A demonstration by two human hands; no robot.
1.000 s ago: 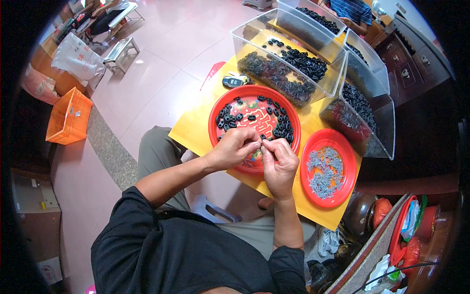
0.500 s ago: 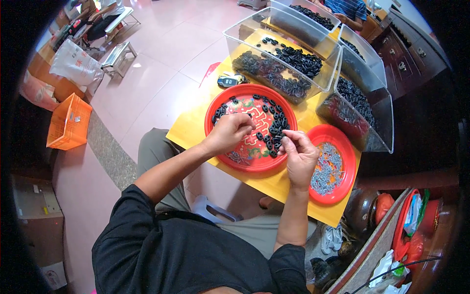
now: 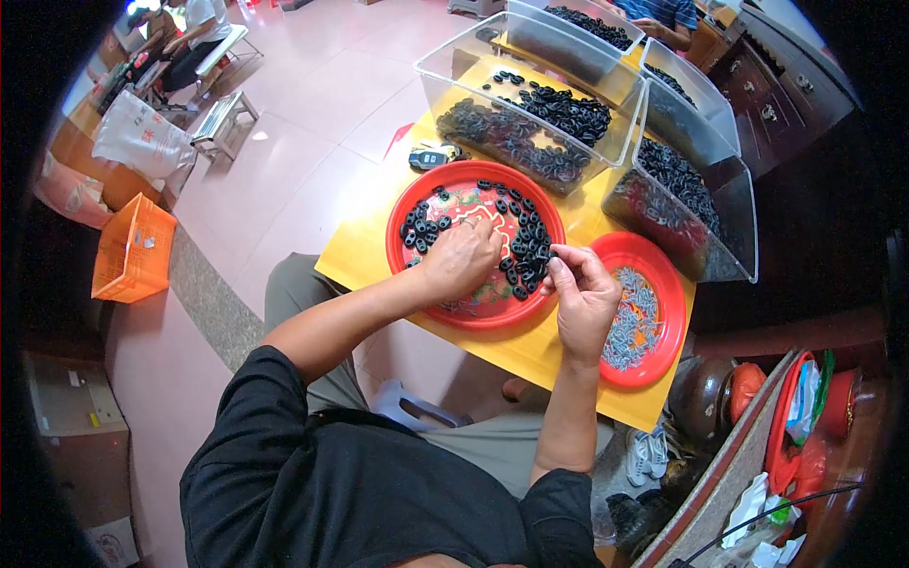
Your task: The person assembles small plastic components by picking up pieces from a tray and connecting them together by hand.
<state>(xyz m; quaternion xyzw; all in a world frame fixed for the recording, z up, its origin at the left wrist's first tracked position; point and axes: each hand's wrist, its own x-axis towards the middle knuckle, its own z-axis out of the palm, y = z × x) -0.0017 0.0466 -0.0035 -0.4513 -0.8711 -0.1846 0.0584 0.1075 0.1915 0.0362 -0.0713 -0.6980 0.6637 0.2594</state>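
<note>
Left hand (image 3: 462, 259) loosely curled, fingertips down among black rings (image 3: 524, 248) on big red plate (image 3: 417, 284); right hand (image 3: 585, 303) pinches one ring at plate's edge.

Pink tiled floor, busy room all around.
Glossy floor (image 3: 312, 104) spreads far left of the hands, an orange crate (image 3: 133, 251) and metal stool (image 3: 225, 118) well beyond; dark wooden cabinet (image 3: 786, 104) stands far right, cardboard box (image 3: 71, 417) sits lower left.

You look steeply down from your head at a yellow table (image 3: 530, 346), close, fisheye-bent at the rim.
</note>
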